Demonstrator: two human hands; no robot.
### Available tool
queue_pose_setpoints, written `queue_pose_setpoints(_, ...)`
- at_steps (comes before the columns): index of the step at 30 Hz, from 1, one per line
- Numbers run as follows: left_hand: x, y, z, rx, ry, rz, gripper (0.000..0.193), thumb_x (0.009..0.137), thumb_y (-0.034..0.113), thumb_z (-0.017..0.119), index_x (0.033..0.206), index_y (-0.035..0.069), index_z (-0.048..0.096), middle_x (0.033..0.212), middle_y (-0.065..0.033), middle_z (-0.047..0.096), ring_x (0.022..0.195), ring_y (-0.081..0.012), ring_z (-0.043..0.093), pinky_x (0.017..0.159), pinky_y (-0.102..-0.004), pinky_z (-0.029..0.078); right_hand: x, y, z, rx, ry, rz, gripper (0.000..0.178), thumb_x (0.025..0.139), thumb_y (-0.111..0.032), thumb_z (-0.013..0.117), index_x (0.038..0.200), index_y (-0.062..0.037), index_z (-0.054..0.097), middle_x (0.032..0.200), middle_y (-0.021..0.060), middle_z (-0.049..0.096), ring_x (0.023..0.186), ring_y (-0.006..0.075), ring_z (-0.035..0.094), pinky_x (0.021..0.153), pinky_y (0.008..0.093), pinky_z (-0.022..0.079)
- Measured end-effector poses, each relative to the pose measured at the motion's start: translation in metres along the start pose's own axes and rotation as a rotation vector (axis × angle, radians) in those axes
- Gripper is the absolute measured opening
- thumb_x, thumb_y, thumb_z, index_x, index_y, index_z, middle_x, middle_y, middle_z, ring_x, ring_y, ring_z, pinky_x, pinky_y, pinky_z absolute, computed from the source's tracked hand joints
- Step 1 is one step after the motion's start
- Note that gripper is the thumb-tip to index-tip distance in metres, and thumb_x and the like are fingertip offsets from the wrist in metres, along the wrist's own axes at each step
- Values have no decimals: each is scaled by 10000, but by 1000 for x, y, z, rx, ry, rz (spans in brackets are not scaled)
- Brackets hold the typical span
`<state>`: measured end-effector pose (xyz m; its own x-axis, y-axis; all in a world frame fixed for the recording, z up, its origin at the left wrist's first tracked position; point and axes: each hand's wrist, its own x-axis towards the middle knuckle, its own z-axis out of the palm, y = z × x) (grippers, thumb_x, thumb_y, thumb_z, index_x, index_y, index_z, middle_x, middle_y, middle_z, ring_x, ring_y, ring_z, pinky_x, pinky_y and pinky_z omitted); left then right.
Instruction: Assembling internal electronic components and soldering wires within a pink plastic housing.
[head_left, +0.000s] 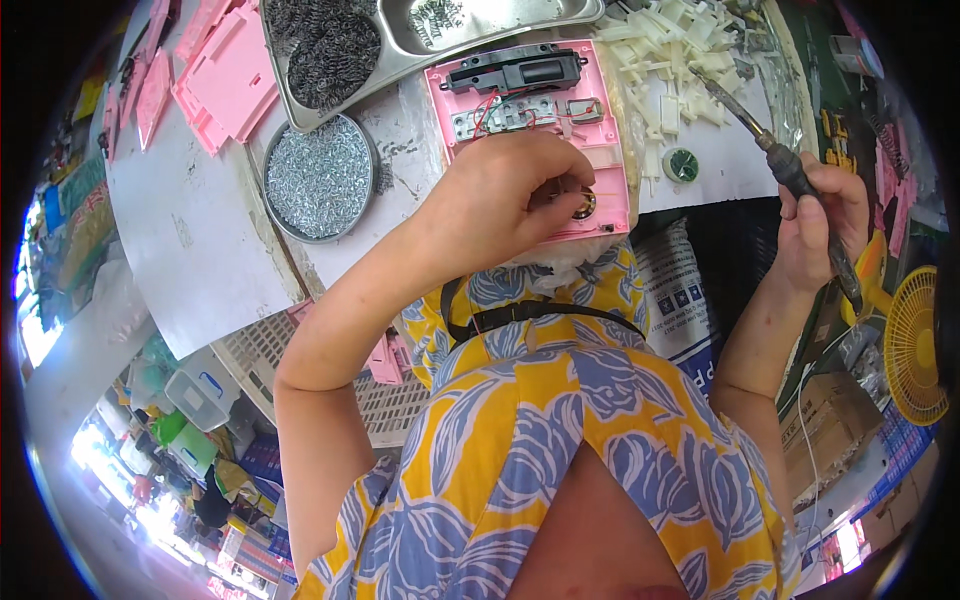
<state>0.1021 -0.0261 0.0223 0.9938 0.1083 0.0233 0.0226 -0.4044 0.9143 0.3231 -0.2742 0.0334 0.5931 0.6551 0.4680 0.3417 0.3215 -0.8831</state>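
Note:
My right hand, raised at the right, grips a soldering iron by its dark handle. The iron's tip slants up and left over white plastic parts. My left hand bends over an open pink plastic casing, its thumb and fingers curled together at a small round part in the casing. What the fingertips pinch, if anything, is hidden. Inside the casing lie a black plastic assembly, a metal strip and thin red wires.
A metal tray holding black springs stands at the back, and a round dish of small screws sits left of the casing. White plastic parts pile up behind right, near a small green-topped spool. Pink panels lie far left; a yellow fan stands right.

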Motion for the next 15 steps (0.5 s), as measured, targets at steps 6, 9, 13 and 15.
queue_pose_setpoints(6, 3, 7, 7, 219, 53, 131, 182, 817, 32, 734, 993, 49, 692, 876, -88, 601, 719, -239, 642, 633, -332, 532, -2, -1, -3, 20, 3, -2, 289, 871, -18, 667, 1137, 57, 580, 895, 116, 615, 680, 118, 544, 631, 226, 448)
queue_pose_setpoints(9, 1, 3, 14, 353, 57, 128, 172, 815, 41, 733, 980, 54, 687, 900, -94, 606, 725, -259, 646, 639, -352, 538, -2, -1, -2, -1, 24, -1, 308, 873, -46, 694, 1144, 52, 585, 913, 120, 630, 696, 127, 566, 641, 234, 463)
queue_pose_setpoints(13, 4, 6, 16, 305, 97, 114, 141, 814, 49, 718, 944, 59, 665, 905, -92, 615, 735, -269, 655, 639, -372, 540, -3, -4, 15, -20, 77, 36, 369, 899, -71, 713, 1227, 52, 598, 962, 125, 661, 774, 160, 629, 697, 267, 517)
queue_pose_setpoints(15, 2, 6, 17, 246, 127, 75, 101, 816, 85, 706, 901, 67, 653, 906, -83, 616, 759, -278, 670, 635, -389, 542, -7, 2, 35, 24, 28, 80, 394, 914, -73, 712, 1274, 43, 600, 982, 125, 672, 823, 178, 658, 742, 287, 542)
